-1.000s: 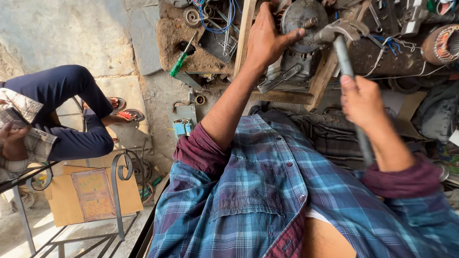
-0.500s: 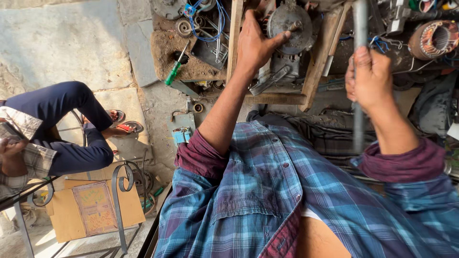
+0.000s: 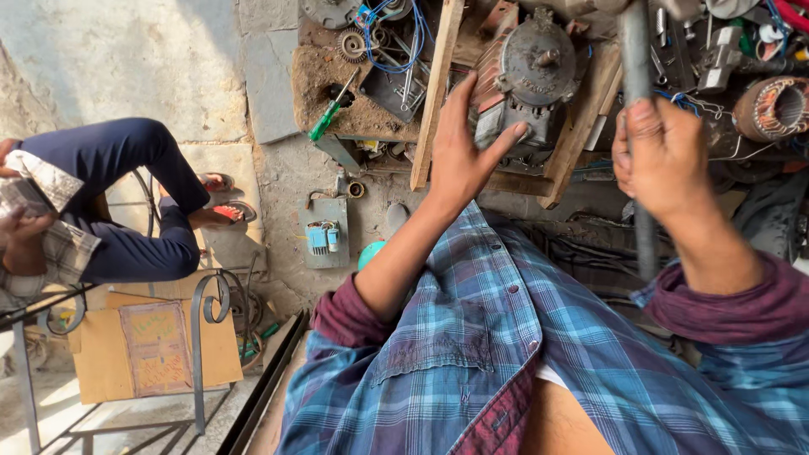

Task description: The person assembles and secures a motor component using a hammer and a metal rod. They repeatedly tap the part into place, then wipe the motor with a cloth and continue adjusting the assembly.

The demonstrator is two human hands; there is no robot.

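- Hands of a person in a blue plaid shirt reach over cluttered wooden planks [image 3: 435,93].
- Left hand [image 3: 459,156] rests on a dark, greasy electric motor [image 3: 527,80]; its fingers [image 3: 506,139] are spread apart, pressed against the motor's near side, thumb on the other flank.
- Right hand [image 3: 666,156] has its fingers [image 3: 645,114] clamped around a grey metal pipe [image 3: 636,50], which stands just right of the motor and continues below the fist.
- Green-handled screwdriver [image 3: 327,118] and a gear [image 3: 351,44] lie to the left of the motor.
- Motor stator [image 3: 771,108] with copper windings sits at far right.
- Another person, seated, in dark trousers [image 3: 126,198], is at far left.
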